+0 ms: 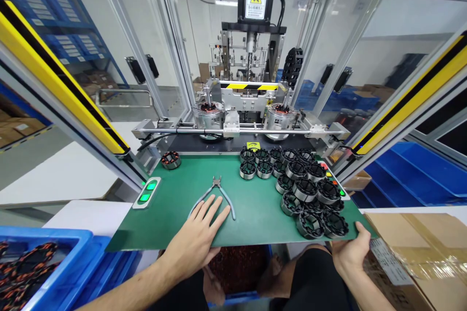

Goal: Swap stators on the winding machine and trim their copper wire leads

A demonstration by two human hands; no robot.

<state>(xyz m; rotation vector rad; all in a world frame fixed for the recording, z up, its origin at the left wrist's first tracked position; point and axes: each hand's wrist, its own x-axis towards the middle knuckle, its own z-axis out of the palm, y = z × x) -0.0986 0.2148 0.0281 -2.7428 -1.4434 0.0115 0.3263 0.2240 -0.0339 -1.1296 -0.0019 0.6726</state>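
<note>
My left hand (200,226) rests with fingers stretched out at the front of the green work surface (146,228). Its fingertips lie between the spread blue handles of the cutting pliers (229,202), whose jaws point away from me. At the front right edge my right hand (352,248) has its thumb on top of the surface, with the fingers hidden underneath. Close to that thumb, black-and-silver motor stators (310,223) stand grouped and partly stacked. A single stator with copper windings (170,160) sits alone at the back left.
Behind the surface, a machine holds two metal fixtures (208,119) with wound stators in them. Yellow safety bars (62,77) flank both sides. Green-lit buttons (146,193) are at the left. A blue bin (80,240) stands lower left, a cardboard box (419,238) lower right.
</note>
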